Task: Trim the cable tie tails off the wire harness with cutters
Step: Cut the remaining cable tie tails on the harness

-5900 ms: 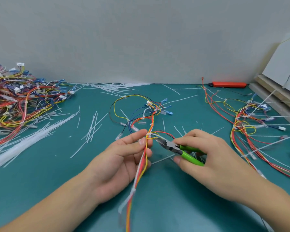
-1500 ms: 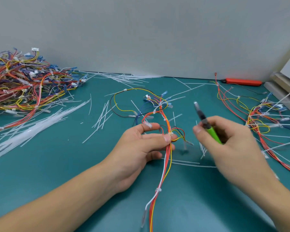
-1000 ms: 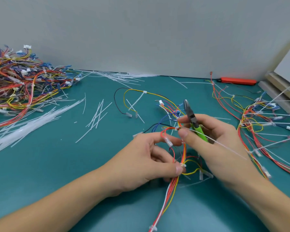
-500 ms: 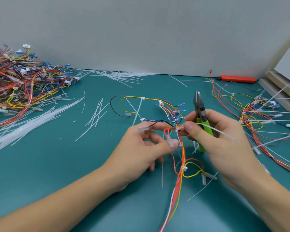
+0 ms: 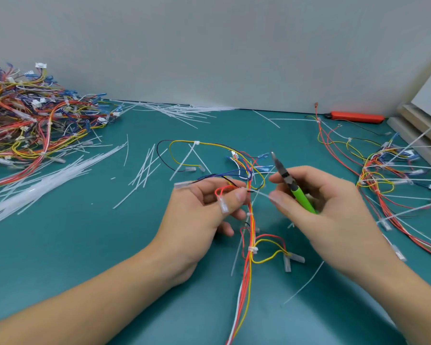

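Teal mat (image 5: 85, 245) — cutters (image 5: 294, 188) in right hand (image 5: 329, 207)

Multicolour wire harness (image 5: 249, 235) is held off the surface w/ white tie tail (image 5: 260, 192) sticking right; green-handled cutters (image 5: 292, 186) are held tip-up.

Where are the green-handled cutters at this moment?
In the head view, right of centre: the right hand holds the cutters above the teal mat, tips pointing up and away, just right of the wire harness that the left hand pinches.
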### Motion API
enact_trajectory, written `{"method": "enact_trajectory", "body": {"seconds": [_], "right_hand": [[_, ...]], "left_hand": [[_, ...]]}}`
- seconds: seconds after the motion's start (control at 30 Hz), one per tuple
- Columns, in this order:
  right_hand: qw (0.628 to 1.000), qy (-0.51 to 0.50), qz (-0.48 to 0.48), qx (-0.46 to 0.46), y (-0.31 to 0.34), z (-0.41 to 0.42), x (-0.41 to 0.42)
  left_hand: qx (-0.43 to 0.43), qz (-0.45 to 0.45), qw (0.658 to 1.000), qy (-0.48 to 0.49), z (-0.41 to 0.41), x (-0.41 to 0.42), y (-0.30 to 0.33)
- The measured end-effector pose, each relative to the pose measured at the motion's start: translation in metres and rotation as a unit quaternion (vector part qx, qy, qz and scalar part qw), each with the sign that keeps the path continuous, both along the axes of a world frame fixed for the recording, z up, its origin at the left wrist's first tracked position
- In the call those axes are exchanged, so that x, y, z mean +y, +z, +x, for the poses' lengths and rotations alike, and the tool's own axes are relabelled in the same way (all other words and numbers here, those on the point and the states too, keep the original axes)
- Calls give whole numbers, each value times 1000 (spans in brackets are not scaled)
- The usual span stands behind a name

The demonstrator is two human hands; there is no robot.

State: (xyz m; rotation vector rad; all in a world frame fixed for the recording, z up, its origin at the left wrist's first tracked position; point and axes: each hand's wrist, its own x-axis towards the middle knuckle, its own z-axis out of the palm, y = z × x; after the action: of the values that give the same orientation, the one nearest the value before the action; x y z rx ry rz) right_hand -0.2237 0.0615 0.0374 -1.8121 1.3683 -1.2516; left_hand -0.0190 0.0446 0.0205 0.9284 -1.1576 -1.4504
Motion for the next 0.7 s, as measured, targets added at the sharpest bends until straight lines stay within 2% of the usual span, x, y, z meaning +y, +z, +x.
{"method": "enact_trajectory", "body": {"seconds": [0.1,0.2,0.37,0.7], "right_hand": [[991,-51,-35,121,1,-15,-4],[972,-33,-32,231,1,-23,-6],[964,-14,-58,261,-6,-13,-5],[966,-19,-74,247,-15,-5,-5]], "left_hand": [[61,55,997,-2,6,-6,3],[102,82,991,-9,9,-10,4],[101,91,990,-37,10,-9,4],[84,89,991,-45,7,-5,9]]}}
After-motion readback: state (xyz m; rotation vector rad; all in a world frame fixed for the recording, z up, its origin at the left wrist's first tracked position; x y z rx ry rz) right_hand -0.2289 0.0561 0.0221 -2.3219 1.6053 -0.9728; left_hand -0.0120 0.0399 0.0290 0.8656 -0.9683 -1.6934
